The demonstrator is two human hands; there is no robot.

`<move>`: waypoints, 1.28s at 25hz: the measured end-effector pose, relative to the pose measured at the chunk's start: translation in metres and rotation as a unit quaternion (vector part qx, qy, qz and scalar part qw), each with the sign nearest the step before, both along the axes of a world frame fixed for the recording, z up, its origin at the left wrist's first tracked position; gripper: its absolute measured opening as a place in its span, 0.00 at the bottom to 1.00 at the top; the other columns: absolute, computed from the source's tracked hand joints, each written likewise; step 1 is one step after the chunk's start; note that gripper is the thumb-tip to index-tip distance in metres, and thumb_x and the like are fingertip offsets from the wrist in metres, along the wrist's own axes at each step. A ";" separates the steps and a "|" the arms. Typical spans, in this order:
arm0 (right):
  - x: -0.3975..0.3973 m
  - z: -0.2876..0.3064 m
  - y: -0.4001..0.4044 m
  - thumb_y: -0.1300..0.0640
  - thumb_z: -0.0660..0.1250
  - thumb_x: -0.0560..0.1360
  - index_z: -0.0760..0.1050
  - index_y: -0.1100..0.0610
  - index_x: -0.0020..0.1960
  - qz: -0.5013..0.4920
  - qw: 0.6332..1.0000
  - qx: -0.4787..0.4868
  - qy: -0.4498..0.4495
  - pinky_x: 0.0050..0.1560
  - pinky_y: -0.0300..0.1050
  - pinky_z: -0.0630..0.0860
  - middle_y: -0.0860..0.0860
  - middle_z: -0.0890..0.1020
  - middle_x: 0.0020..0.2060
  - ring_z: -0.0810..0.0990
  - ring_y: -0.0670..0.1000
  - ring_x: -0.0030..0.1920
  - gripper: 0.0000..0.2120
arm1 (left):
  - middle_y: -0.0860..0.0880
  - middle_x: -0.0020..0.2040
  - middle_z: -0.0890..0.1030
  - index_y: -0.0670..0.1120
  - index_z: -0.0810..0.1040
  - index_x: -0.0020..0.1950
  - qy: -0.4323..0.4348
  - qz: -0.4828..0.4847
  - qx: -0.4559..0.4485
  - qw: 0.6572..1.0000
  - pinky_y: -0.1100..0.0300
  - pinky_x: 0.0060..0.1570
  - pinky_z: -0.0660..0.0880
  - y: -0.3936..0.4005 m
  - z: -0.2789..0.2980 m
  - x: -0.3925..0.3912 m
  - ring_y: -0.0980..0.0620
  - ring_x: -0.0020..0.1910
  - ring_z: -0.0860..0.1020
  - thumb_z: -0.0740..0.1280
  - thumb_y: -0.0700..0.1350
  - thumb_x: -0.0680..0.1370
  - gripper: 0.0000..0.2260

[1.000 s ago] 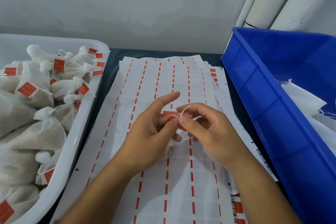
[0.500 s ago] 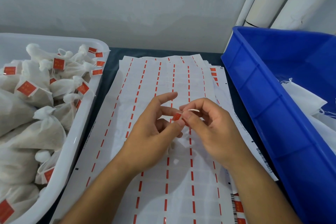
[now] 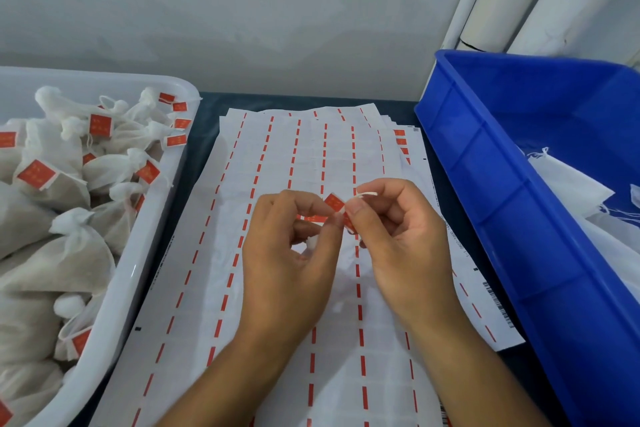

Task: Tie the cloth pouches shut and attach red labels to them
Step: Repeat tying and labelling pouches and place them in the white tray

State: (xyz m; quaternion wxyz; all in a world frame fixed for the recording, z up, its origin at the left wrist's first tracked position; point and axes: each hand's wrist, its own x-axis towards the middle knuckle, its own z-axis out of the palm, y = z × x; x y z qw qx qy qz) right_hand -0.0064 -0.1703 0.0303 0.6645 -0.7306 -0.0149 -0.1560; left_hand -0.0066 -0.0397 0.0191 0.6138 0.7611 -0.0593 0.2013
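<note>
My left hand [image 3: 287, 253] and my right hand [image 3: 398, 239] met over the middle of the worktop [image 3: 204, 107], above the stack of label sheets [image 3: 277, 340] that covered most of its dark surface. Between the thumb and forefinger of each hand I pinched a small red label [image 3: 335, 202], folded at the point where my fingertips came together, one half tilted up toward the far edge and the other half tucked down behind my right thumb. A loop of white string [image 3: 366, 195] stood up beside my right forefinger, touching the label's fold. The rest of my fingers on both hands were curled in loosely. Just under my left fingers a bit of white cloth [image 3: 311, 242] showed, the gathered top of the pouch; the body of it was hidden beneath my hands, so I could not tell how it lay. A strip of red [image 3: 313, 218] also peeked out behind my left fingers, and I could not tell whether it was another label. Along the left edge of the worktop stood the white tray [image 3: 145, 253], piled with tied pouches [image 3: 62, 253] that already carried red labels. Along the right edge stood the blue bin [image 3: 502, 201], with loose white cloth bags [image 3: 571, 184] lying inside it.
</note>
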 end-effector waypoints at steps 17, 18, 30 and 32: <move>0.005 -0.002 -0.009 0.41 0.68 0.76 0.78 0.40 0.58 0.036 0.995 -0.092 0.020 0.46 0.32 0.80 0.36 0.83 0.51 0.83 0.42 0.53 0.12 | 0.60 0.44 0.81 0.60 0.80 0.45 0.113 0.010 0.021 0.993 0.60 0.41 0.83 -0.001 -0.006 0.007 0.53 0.42 0.82 0.69 0.54 0.79 0.03; 0.006 -0.002 -0.010 0.41 0.68 0.76 0.79 0.41 0.57 0.054 0.993 -0.105 0.018 0.47 0.33 0.80 0.37 0.84 0.50 0.84 0.43 0.52 0.11 | 0.59 0.44 0.81 0.59 0.80 0.45 0.120 0.007 0.013 0.993 0.59 0.41 0.83 0.000 -0.006 0.007 0.53 0.43 0.82 0.68 0.55 0.79 0.03; 0.007 0.000 -0.009 0.51 0.66 0.81 0.78 0.46 0.51 0.029 0.987 -0.156 -0.024 0.44 0.33 0.79 0.39 0.82 0.43 0.84 0.46 0.47 0.02 | 0.64 0.51 0.79 0.66 0.70 0.61 0.152 -0.099 0.064 0.981 0.80 0.45 0.73 0.002 -0.009 0.004 0.68 0.53 0.77 0.74 0.49 0.77 0.20; 0.007 0.002 -0.006 0.50 0.65 0.81 0.76 0.45 0.51 0.011 0.987 -0.158 -0.026 0.44 0.34 0.80 0.39 0.82 0.43 0.84 0.45 0.46 0.02 | 0.65 0.52 0.78 0.67 0.69 0.61 0.161 -0.075 0.073 0.981 0.81 0.42 0.72 0.001 -0.011 0.006 0.66 0.52 0.78 0.75 0.49 0.77 0.21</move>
